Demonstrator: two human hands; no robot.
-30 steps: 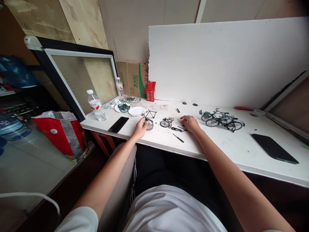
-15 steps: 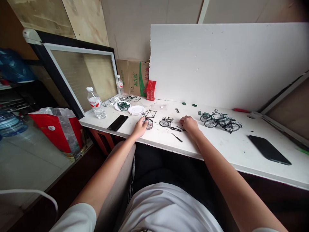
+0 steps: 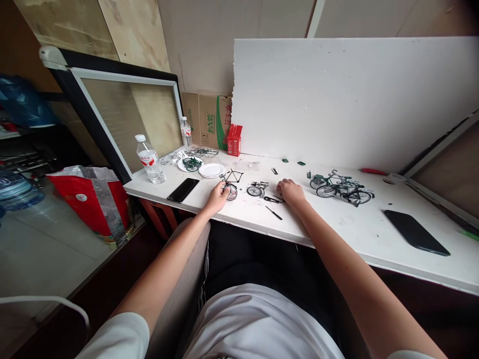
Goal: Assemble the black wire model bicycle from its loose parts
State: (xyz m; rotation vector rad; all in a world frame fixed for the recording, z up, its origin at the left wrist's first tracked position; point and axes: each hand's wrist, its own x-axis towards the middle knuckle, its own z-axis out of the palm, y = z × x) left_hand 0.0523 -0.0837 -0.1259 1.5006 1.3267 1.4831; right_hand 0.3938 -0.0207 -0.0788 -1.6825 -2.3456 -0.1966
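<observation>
Left hand (image 3: 217, 198): holding one-wheeled model bicycle (image 3: 232, 192), best gripped lightly. Right hand (image 3: 292, 192): curled beside black part (image 3: 271, 199); cannot tell whether holding anything.

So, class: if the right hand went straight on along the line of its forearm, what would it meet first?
Probably the small dark piece lying on the white table ahead of the right hand. Depth is unclear from this one view, so it might pass just above or beside it.
</observation>
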